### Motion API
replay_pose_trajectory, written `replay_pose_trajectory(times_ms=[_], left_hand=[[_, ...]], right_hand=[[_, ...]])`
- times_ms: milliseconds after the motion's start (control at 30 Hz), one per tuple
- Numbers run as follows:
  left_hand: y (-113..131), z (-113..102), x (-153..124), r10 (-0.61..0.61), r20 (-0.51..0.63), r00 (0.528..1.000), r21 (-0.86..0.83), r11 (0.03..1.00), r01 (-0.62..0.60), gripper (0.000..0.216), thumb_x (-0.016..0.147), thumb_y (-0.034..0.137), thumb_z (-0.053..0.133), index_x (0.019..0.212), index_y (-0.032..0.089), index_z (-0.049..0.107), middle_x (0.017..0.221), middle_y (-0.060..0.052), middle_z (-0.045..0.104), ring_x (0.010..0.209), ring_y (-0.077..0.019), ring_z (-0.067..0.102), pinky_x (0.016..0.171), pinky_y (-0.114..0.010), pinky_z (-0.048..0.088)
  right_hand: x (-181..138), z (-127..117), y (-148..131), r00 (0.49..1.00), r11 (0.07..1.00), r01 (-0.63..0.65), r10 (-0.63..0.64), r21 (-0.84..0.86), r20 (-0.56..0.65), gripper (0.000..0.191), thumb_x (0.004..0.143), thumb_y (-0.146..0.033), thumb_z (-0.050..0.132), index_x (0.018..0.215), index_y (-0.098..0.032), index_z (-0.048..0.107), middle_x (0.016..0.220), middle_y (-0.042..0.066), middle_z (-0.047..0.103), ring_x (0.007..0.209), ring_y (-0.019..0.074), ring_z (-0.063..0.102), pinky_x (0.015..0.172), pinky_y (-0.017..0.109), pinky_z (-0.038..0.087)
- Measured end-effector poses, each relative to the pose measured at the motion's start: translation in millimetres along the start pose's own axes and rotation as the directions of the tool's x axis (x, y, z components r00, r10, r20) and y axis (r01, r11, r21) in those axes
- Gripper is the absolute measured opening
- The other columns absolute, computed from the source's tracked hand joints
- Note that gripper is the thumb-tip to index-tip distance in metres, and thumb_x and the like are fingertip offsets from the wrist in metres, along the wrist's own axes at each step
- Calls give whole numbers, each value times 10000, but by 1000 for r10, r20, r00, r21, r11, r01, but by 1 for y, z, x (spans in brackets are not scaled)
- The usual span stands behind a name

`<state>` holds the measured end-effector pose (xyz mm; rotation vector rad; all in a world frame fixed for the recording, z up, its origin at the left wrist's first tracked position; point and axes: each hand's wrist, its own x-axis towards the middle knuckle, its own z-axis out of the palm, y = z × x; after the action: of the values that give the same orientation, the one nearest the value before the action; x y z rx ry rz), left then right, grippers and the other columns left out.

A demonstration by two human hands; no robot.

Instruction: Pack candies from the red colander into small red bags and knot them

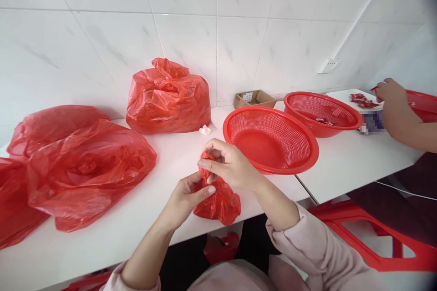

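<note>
A small red plastic bag [218, 204] rests at the table's front edge, its top gathered up between my hands. My left hand [187, 198] closes round the bag's neck from the left, thumb pressed along it. Above it, my right hand [227, 163] pinches the twisted upper end of the bag. What the bag contains is hidden. Just beyond my right hand stands a red perforated basket [262, 143] with nothing visible inside. A crumpled white scrap [205, 130] lies behind my hands.
A full red bag [169, 100] stands against the wall, with more red bags [92, 173] at left. Right are a cardboard box [256, 98], another basket [322, 111] holding small items, and a co-worker's hand [391, 91] near red packets. Red stools [372, 236] stand below.
</note>
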<state>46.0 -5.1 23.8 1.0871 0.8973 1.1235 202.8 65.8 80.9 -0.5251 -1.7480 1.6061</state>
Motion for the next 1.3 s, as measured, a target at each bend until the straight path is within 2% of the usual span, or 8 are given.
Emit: replay_pose_trajectory(times_ms=[233,433,633,733,800,933,1133,1300], left_hand=[[2,10,0,-85,2,996,153,985,84,330,791,341,747,1068,161,732,1112,-107,734,1043,-270,646,938,-381,487],[1,10,-2,-126,-9,992,162,979,126,434,795,365,735,1167,142,707,1123,-142,733,956,-281,671,876,-401,512],[1,12,0,-86,-49,995,135,987,92,323,824,437,691,956,154,777,844,-84,752,790,-230,668,766,-339,515],[-2,5,1,-64,-117,991,54,996,71,327,823,456,690,863,144,780,628,-22,632,654,-171,610,676,-285,487],[-4,-1,2,-28,-194,981,10,999,31,327,809,452,707,814,133,775,532,31,469,544,-110,503,583,-236,425],[-7,-3,6,-5,-287,958,-32,999,-4,363,813,473,698,900,127,762,514,75,313,478,-65,346,505,-204,320],[-5,9,7,44,-263,964,116,993,-13,348,830,431,688,620,153,696,619,-13,614,632,-141,565,687,-264,462],[-2,-3,0,123,-265,956,239,969,-58,219,824,400,700,929,224,777,966,-63,730,959,-247,635,885,-333,472]], right_hand=[[18,3,-9,997,998,-10,5,-57,-80,243,803,-333,720,823,-195,521,675,-64,590,492,79,597,479,190,489],[22,-1,-5,983,995,57,-70,-78,-170,262,784,-383,731,794,-182,564,700,-39,626,501,77,587,492,204,500],[21,0,2,973,984,97,-125,-148,-194,262,820,-442,689,861,-206,582,833,-7,639,628,103,592,620,265,520],[11,-2,11,978,922,76,-143,-379,-150,288,895,-450,606,1099,-247,589,1038,29,642,777,128,602,748,299,481],[1,-4,20,992,882,9,-67,-471,-108,307,942,-457,532,1168,-251,561,965,24,648,764,138,593,737,301,450],[-13,-5,36,992,917,-33,-17,-397,-122,215,981,-405,453,982,-217,559,733,-27,568,661,124,533,645,261,395],[-26,0,16,917,954,35,-149,-298,-369,135,964,-364,497,960,-234,530,572,-75,333,503,107,328,510,248,278],[-53,11,17,908,975,-39,-56,-218,-415,155,960,-396,508,965,-242,531,589,-63,375,506,111,343,504,253,291]])
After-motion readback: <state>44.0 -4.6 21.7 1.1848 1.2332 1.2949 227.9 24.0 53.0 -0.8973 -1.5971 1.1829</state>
